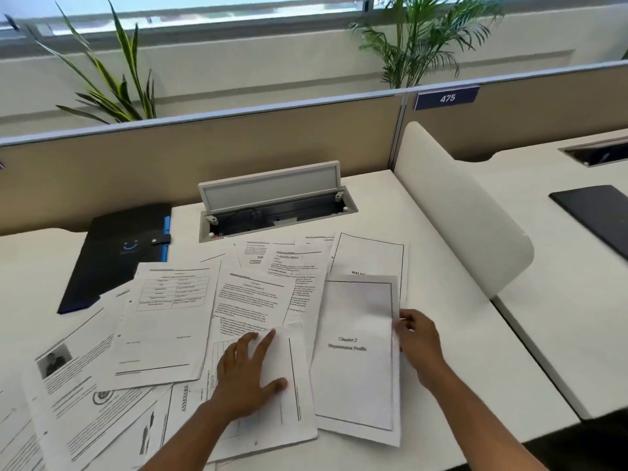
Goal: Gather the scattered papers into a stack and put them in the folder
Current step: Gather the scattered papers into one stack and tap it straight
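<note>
Several printed papers point(170, 317) lie scattered and overlapping across the white desk point(452, 334). A black folder point(119, 253) with a blue spine and a snap strap lies shut at the back left, its near corner under the papers. My left hand point(244, 372) presses flat with spread fingers on a sheet point(289, 402) near the front. My right hand point(418, 338) grips the right edge of a titled page point(356, 362), which is lifted slightly off the pile.
An open cable box point(275, 205) with its lid up sits behind the papers. A white curved divider point(465, 226) bounds the desk on the right. Beyond it lies another dark folder point(598, 215). A tan partition point(238, 154) runs along the back.
</note>
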